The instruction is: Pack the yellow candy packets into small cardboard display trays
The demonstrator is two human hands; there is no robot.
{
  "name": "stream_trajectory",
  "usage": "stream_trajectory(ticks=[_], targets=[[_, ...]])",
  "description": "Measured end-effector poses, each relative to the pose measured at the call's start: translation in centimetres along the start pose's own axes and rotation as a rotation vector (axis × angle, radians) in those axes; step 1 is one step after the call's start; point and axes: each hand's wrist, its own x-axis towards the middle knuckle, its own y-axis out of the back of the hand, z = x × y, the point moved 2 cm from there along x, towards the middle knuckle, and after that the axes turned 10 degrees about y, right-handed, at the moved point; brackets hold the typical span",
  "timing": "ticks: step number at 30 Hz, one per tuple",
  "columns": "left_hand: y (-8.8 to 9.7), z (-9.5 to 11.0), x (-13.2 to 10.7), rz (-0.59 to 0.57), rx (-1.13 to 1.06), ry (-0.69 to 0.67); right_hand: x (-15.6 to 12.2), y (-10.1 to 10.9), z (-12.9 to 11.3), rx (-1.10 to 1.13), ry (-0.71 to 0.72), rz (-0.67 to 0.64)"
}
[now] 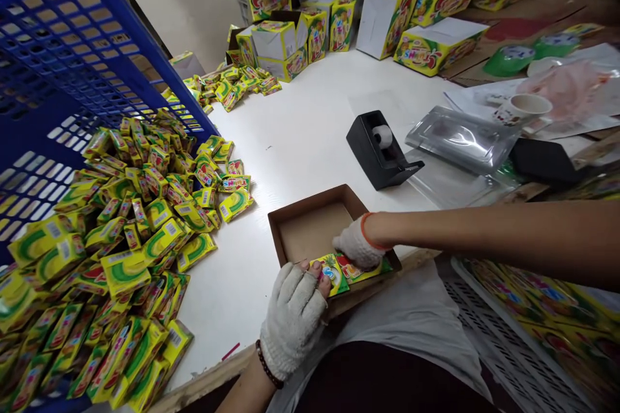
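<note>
An open brown cardboard tray [310,226] lies at the table's front edge, with small yellow-and-green cartons [332,275] in a row along its near side. My left hand [294,316], in a white glove with bare fingertips, curls over the tray's near left corner. Its fingertips press on the leftmost carton. Inside the tray, my right hand [361,244], in a white glove with an orange cuff, has its fingers bent down over another carton [356,270], which it partly hides. The rest of the tray's floor shows bare cardboard.
A large heap of similar small cartons [145,219] spills from a tipped blue plastic crate [97,58] on the left. A black tape dispenser [382,151] stands beyond the tray. Clear plastic packaging [460,139], a cup [526,108] and stacked display boxes [387,19] lie farther back.
</note>
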Motion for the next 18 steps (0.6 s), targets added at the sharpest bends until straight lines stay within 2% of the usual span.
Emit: stream_trajectory(ticks=[3,7,10,15,18], targets=[[0.0,0.1,0.0,0.015,0.002,0.004,-0.4,-0.6,-0.4,-0.026,0.015,0.004],[0.0,0.2,0.2,0.0,-0.025,0.014,-0.4,-1.1,-0.7,-0.119,-0.024,0.089],[0.3,0.2,0.4,0.011,-0.012,0.006,0.1,-1.8,-0.9,-0.131,-0.049,0.06],[0.6,0.4,0.8,0.013,-0.015,-0.001,0.6,-1.5,-0.8,-0.111,0.012,0.017],[0.6,0.4,0.7,0.016,-0.011,0.009,0.8,-1.1,0.0,-0.093,0.131,0.01]])
